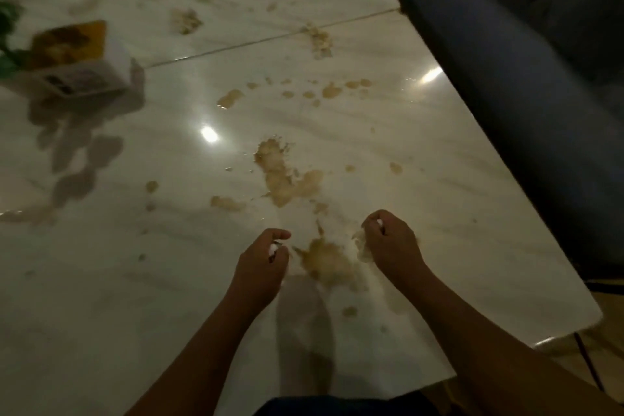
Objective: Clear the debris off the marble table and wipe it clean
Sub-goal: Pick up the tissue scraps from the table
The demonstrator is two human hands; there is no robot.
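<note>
Over a brown spill [326,262] on the marble table [135,280], the left hand [261,260] and right hand [391,243] are pinching a flimsy tissue [362,244] by its corners; it is likely tearing once soaked.

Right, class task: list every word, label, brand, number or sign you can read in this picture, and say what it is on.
Box at the left: dark printed blocks on its white side, too blurred to read.
Its yellow-brown face: a picture, no legible letters.
Marble table, blue chair, tissue: no text.
Nothing here can be read.
</note>
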